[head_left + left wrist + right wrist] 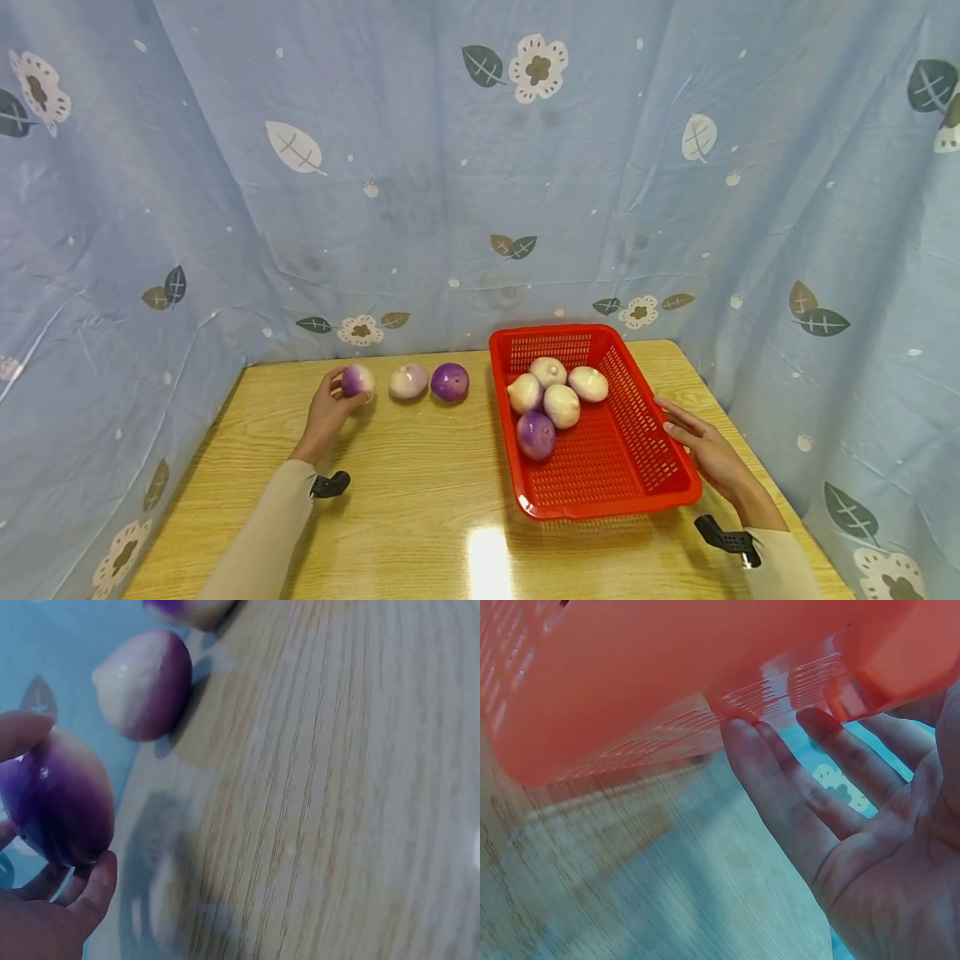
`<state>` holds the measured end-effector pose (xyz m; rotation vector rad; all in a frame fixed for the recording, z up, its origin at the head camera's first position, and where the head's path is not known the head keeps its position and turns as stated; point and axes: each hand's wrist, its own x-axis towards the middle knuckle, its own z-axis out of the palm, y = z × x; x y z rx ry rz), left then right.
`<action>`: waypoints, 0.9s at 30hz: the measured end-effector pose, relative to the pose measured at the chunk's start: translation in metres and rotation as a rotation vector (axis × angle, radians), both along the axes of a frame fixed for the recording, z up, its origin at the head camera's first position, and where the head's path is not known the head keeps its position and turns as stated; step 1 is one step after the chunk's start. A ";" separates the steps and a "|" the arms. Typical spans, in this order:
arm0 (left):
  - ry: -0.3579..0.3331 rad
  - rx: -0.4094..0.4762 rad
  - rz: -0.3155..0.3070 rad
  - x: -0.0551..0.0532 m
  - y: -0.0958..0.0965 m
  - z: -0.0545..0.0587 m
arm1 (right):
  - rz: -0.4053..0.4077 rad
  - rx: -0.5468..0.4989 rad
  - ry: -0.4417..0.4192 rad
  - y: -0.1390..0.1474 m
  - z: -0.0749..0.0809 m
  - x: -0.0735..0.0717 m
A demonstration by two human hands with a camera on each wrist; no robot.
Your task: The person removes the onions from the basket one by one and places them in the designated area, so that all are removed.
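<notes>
My left hand (327, 419) holds a purple-and-white turnip (357, 381) between thumb and fingers at the left end of a short row. In the left wrist view, that turnip (64, 796) shows its purple side, fingertips beneath it and one digit against its top. Beside it lie a pale turnip (408, 382) and a deep purple one (450, 382). On the right, my right hand (708, 454) reaches to the red basket (600, 505) with fingers extended. Its fingertips meet the basket's outer side below the rim in the right wrist view, where the palm (900, 877) faces up.
Several turnips, mostly white (562, 406) and one purple (536, 436), sit in the basket's left and back part. The wooden table (405, 500) meets a blue flowered curtain (420, 208) at the back and sides.
</notes>
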<state>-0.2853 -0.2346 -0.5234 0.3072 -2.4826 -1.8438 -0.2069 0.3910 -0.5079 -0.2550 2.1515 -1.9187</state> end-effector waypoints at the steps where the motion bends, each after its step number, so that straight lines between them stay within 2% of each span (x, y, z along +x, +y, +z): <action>1: -0.004 -0.016 0.002 -0.002 0.000 -0.001 | 0.000 -0.003 0.001 0.000 0.000 0.000; 4: -0.001 -0.081 0.003 -0.006 0.000 -0.005 | -0.001 -0.009 0.003 0.000 0.000 0.000; 11: 0.043 -0.170 -0.020 -0.017 0.003 -0.015 | -0.007 0.007 -0.001 -0.001 0.000 0.001; 19: 0.063 -0.217 -0.054 -0.028 0.006 -0.020 | -0.023 0.018 -0.011 -0.002 0.000 0.000; 27: 0.069 -0.245 -0.067 -0.029 0.008 -0.020 | -0.011 0.023 0.011 0.000 -0.002 -0.001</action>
